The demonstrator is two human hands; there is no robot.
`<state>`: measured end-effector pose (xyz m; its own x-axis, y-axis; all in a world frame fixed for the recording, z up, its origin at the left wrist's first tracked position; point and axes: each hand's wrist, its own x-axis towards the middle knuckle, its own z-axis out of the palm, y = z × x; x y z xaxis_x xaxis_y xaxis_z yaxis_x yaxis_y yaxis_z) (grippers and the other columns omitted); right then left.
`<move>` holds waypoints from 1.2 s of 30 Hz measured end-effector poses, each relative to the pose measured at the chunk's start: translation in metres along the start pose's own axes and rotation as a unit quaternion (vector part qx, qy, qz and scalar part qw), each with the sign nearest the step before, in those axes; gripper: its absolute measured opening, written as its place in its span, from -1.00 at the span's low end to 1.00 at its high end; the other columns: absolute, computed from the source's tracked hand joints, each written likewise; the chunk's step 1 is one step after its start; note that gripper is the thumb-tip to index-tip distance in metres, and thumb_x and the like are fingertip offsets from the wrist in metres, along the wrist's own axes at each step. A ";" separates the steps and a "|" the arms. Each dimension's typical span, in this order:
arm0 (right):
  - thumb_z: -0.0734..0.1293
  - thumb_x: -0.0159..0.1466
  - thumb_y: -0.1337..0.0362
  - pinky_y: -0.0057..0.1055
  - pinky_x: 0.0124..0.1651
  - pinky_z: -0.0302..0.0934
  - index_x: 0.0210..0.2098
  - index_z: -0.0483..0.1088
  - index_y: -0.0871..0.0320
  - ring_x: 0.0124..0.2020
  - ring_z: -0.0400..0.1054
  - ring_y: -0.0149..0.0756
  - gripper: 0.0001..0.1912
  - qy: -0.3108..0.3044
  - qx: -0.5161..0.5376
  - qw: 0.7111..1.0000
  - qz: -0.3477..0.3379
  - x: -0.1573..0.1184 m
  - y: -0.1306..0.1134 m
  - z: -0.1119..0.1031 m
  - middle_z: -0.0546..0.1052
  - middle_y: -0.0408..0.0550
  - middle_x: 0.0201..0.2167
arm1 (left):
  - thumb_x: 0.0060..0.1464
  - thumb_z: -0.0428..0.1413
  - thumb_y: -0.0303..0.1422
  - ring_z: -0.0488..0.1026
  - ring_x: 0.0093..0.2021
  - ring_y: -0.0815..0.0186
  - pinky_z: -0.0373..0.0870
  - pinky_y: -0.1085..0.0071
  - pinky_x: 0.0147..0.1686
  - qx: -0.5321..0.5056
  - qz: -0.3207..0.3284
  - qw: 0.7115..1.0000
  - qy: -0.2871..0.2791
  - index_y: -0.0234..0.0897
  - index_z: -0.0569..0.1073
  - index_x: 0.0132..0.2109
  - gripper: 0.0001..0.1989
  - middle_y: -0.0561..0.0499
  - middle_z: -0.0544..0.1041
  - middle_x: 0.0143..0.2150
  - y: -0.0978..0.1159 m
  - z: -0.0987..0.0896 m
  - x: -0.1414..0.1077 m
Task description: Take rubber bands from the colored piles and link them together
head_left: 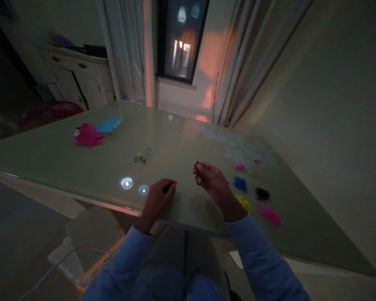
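Raised a little above the table, my right hand (211,180) pinches a small dark loop (197,162) between thumb and fingertips; it looks like a black rubber band. My left hand (161,195) rests at the table's near edge with its fingers curled together. A tiny bright spot shows on it, and whatever its fingers hold, if anything, is hidden. Beside my right forearm lie small piles of what look like rubber bands: blue (240,184), black (262,193), yellow (244,203) and pink (270,215). A smaller pink pile (240,166) sits farther back.
Several small dark pieces (141,159) and a yellow bit lie left of centre on the glossy table (181,138). Crumpled pink material (89,135) and a blue item (109,124) are at the far left. A clear bin (90,228) stands below the near edge.
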<state>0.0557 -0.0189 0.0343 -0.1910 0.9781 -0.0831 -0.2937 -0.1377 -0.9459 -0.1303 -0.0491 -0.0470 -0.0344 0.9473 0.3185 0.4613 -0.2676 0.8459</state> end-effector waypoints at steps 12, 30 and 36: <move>0.50 0.10 0.16 -0.53 -0.63 -0.22 -0.37 0.39 0.15 -0.71 -0.10 -0.60 -0.73 0.041 0.083 0.996 -0.011 -0.061 -0.007 -0.040 0.27 -0.33 -0.65 | 0.06 0.06 -0.11 0.56 -0.24 0.20 0.47 0.31 -0.18 0.039 -0.038 0.999 0.006 -0.22 0.59 -0.27 -0.67 -0.05 0.66 -0.25 0.004 -0.003 0.001; 0.48 0.14 0.17 -0.51 -0.62 -0.21 -0.46 0.25 0.11 -0.72 -0.21 -0.61 -0.68 0.024 0.159 0.987 -0.022 -0.080 -0.005 -0.062 0.12 -0.39 -0.68 | 0.04 0.06 -0.05 0.57 -0.21 0.16 0.47 0.28 -0.13 0.076 -0.051 0.996 0.006 -0.22 0.58 -0.26 -0.63 -0.05 0.65 -0.22 0.006 -0.004 0.001; 0.49 0.12 0.20 -0.52 -0.63 -0.18 -0.46 0.28 0.12 -0.72 -0.22 -0.60 -0.70 0.032 0.173 0.984 -0.019 -0.082 -0.006 -0.064 0.13 -0.39 -0.68 | 0.05 0.05 -0.04 0.57 -0.18 0.14 0.48 0.28 -0.13 0.086 -0.054 0.995 0.002 -0.21 0.59 -0.25 -0.63 -0.05 0.66 -0.20 0.007 -0.005 0.001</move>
<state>0.1334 -0.0881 0.0269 -0.1163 0.9900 -0.0795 -0.6039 -0.1341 -0.7857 -0.1317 -0.0506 -0.0388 -0.0957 0.9682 0.2309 0.5994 -0.1291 0.7899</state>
